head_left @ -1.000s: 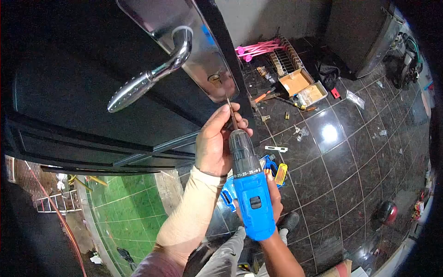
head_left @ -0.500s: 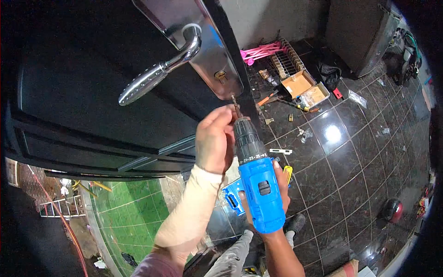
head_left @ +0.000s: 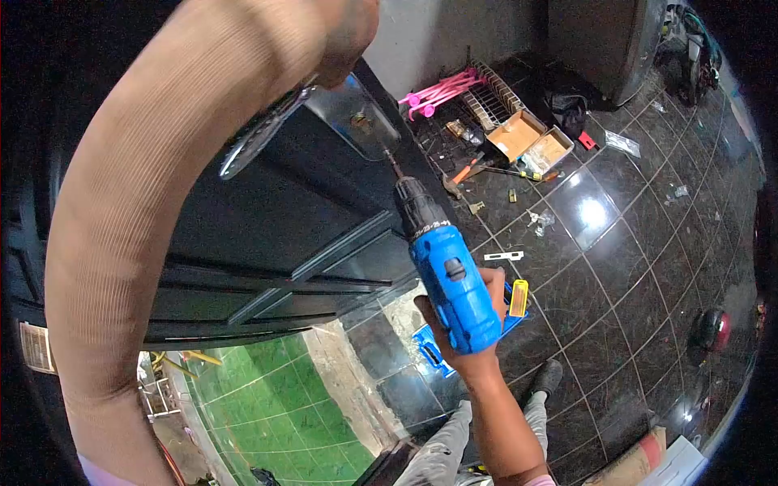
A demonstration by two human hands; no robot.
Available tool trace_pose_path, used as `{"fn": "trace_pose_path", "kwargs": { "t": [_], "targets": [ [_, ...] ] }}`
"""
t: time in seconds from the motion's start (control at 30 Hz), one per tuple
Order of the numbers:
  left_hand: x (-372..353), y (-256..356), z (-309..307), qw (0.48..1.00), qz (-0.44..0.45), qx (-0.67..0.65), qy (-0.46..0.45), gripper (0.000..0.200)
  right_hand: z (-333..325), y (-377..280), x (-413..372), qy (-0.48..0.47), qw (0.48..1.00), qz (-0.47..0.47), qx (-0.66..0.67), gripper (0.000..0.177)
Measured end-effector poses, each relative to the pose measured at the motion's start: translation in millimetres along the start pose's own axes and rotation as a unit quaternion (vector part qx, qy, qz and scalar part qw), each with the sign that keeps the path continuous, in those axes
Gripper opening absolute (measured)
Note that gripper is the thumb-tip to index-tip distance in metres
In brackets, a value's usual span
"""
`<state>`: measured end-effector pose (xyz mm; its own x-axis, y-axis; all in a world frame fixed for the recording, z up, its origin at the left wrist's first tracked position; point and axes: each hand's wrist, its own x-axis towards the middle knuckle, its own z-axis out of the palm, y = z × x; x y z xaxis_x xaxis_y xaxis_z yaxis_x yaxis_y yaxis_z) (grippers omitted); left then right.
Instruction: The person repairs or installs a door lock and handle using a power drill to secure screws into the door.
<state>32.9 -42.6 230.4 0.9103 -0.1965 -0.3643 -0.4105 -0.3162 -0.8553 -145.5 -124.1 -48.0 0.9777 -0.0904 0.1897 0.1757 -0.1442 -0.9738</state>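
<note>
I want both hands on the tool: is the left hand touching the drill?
Apart. The head view shows the left hand up by the door handle, far above the drill, which only the right hand grips.

The blue cordless drill with black chuck (head_left: 448, 279) angles up-left, its thin bit tip at the lower end of the shiny steel lock plate (head_left: 358, 113). The plate's dimpled silver lever (head_left: 258, 136) points down-left.

— Where is the left hand (head_left: 347, 36)?
— Raised high at the top, its sleeved arm (head_left: 121, 243) arching up from lower left; fingers hard to read.
— And the right hand (head_left: 458, 356)?
— Low at centre, fingers curled tight, bare forearm (head_left: 502, 429) running up from below.
</note>
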Motion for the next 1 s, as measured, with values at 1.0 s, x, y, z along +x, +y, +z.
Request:
{"fn": "trace_pose_path", "kwargs": {
  "t": [1.0],
  "targets": [
    [34.4,-11.3,5.8,0.992,-0.095,-0.038,-0.073,0.065,-0.7,-10.2,32.0,-0.024,0.999,-0.021,0.02,0.045]
  ]
}}
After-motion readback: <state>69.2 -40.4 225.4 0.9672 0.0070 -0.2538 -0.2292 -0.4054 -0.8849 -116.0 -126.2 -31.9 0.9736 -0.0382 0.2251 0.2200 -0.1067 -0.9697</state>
